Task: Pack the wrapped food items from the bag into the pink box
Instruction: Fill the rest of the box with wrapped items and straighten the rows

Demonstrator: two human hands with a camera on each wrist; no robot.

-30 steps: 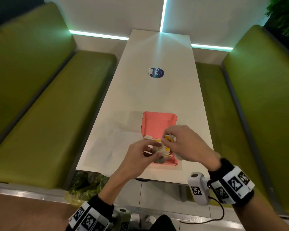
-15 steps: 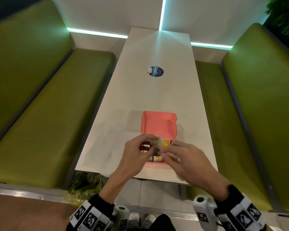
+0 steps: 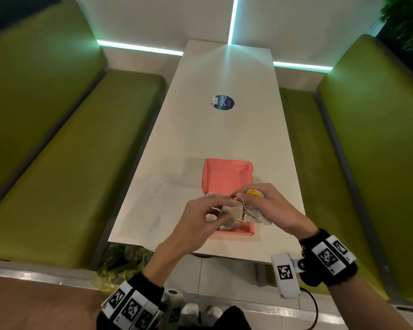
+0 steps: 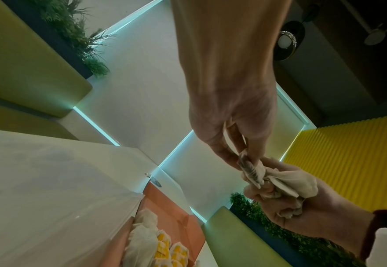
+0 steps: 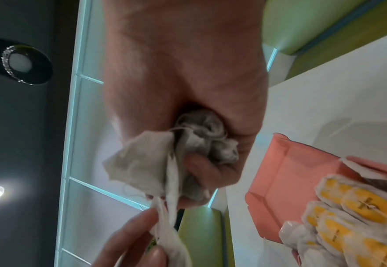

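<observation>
The open pink box (image 3: 226,175) lies on the white table (image 3: 224,134), its lid flat on the far side. Several white-and-yellow wrapped food items (image 5: 359,213) fill its near half. Just above them my right hand (image 3: 246,198) grips a crumpled white wrapped item (image 5: 188,150) with a yellow patch. My left hand (image 3: 221,210) pinches one end of that wrapper (image 4: 249,168) between thumb and fingers. A clear plastic bag (image 3: 157,201) lies flat on the table, left of the box.
Green padded benches (image 3: 57,163) run along both long sides of the table. A round blue sticker (image 3: 224,102) sits at the table's middle. A green-and-yellow bag (image 3: 119,265) is on the floor under the near left corner.
Both hands have kept hold of the wrapped item over the box's near half. My right hand dipped toward the near edge, then came back up and slightly right.
</observation>
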